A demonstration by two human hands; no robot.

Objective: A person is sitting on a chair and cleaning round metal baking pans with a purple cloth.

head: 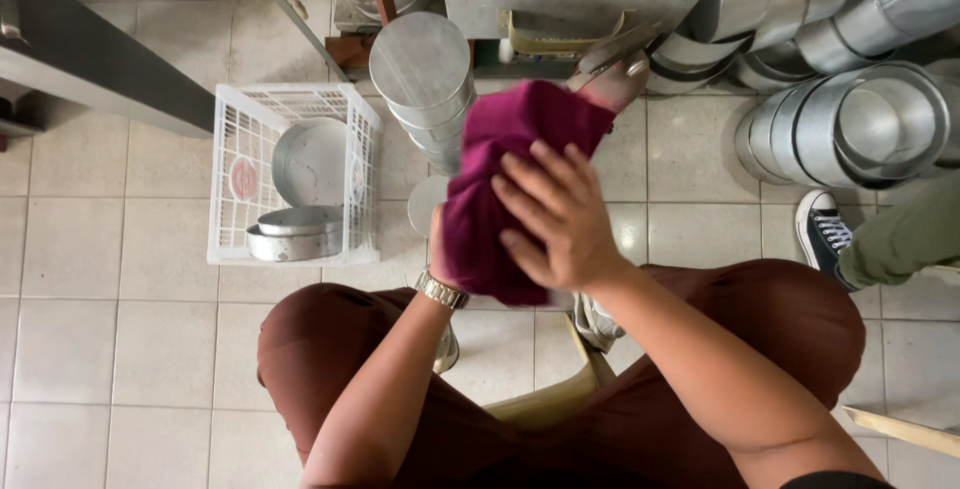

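Note:
A magenta cloth (500,164) is bunched up in front of me, above my knees. My right hand (555,214) lies on top of it, fingers spread and pressing into the fabric. My left hand (438,249), with a metal watch (441,290) at the wrist, grips the cloth's lower left side from underneath and is mostly hidden by it. A shiny metal piece (612,74) pokes out at the cloth's far end; what it is I cannot tell. I sit in brown trousers (320,334) on a wooden stool (545,404).
A white plastic crate (228,149) on the tiled floor at left holds round metal tins (295,234). A stack of round tins (425,74) stands ahead. More tins (850,119) are piled at right. Another person's sneaker (825,229) and green trouser leg (905,234) are at right.

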